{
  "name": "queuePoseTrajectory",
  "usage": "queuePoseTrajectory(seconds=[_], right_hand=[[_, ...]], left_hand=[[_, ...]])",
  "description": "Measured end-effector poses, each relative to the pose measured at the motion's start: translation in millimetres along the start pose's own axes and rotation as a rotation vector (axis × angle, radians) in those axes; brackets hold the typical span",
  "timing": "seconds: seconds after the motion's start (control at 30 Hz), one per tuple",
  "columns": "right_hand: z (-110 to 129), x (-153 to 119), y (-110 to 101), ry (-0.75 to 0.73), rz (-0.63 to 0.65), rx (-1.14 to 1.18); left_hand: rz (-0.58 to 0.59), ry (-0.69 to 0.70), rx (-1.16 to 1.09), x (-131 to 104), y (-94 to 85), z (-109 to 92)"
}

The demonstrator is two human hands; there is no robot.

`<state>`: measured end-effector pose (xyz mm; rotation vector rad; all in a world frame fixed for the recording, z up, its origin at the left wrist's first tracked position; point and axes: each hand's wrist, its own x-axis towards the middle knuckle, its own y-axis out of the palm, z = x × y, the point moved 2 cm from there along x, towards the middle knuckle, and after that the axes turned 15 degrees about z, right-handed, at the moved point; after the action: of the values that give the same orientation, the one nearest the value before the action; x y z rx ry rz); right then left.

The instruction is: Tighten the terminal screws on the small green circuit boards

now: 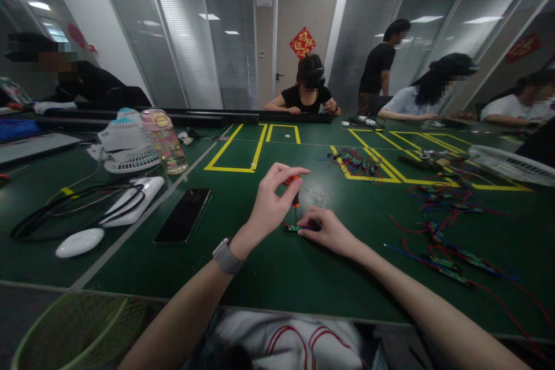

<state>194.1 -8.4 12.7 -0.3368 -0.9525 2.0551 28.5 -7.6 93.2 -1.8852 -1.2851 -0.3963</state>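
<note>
My left hand (277,193), with a watch on its wrist, grips a screwdriver (296,201) with an orange and black handle. The screwdriver stands upright, its shaft reaching down to a small green circuit board (293,229) on the table. With thumb and fingers pinched, my right hand (323,226) holds the board's right end. Part of the board is hidden by those fingers, and a short red wire shows at its left. Whether the tip sits in a screw is too small to tell.
Several wired circuit boards (446,266) lie to the right, and another pile (355,163) lies farther back. On the left are a phone (184,215), a white mouse (80,242), a bottle (167,144) and a fan (130,144). Several people sit around the green table (277,283).
</note>
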Motion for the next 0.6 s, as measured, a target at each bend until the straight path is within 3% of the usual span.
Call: queuePoseTrajectory(seconds=[0.6], right_hand=[[1.6, 0.3, -0.5, -0.010, 0.002, -0.002]], left_hand=[[0.026, -0.041, -0.132, -2.2, 1.5, 7.5]])
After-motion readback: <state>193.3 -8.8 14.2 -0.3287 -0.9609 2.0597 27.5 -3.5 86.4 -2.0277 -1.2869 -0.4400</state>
